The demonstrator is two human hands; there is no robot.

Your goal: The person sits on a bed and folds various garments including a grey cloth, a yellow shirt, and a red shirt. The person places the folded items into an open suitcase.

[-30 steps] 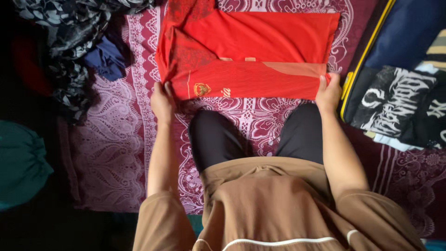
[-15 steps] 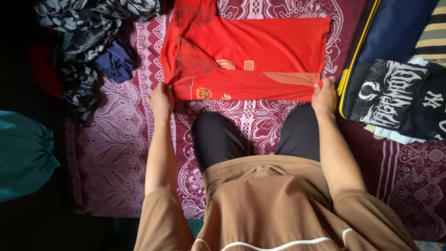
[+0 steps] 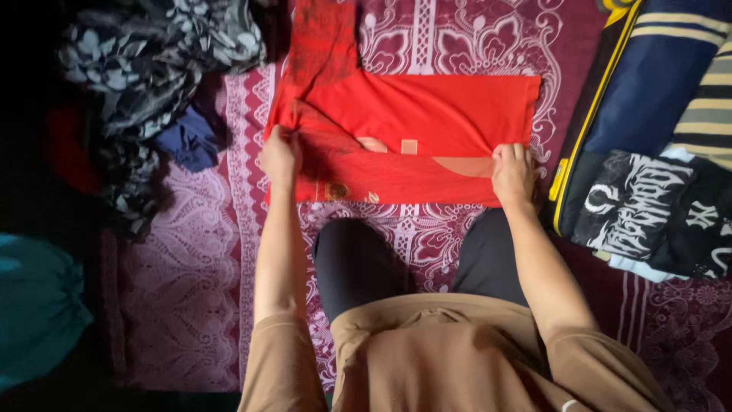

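While I kneel on the patterned mat (image 3: 427, 38), both of my hands rest on the red shirt (image 3: 442, 114) that lies flat in front of my knees. My left hand (image 3: 279, 156) is on the left side of the shirt, and its fingers are closed on a fold of the red cloth, pinching it. My right hand (image 3: 512, 174) is on the right side, near the lower edge, and its fingers are also closed on the cloth there. Between my hands the lower part of the shirt is doubled over the upper part, so a darker band of cloth runs from one hand to the other. One sleeve of the shirt points away from me at the top left.

To my left, a heap of dark flowered clothes (image 3: 152, 53) lies on the edge of the mat, with a blue piece of cloth (image 3: 187, 141) beside it. To my right, some folded clothes (image 3: 648, 206) lie in a stack, black with white print, just beside my right hand but not touching it.
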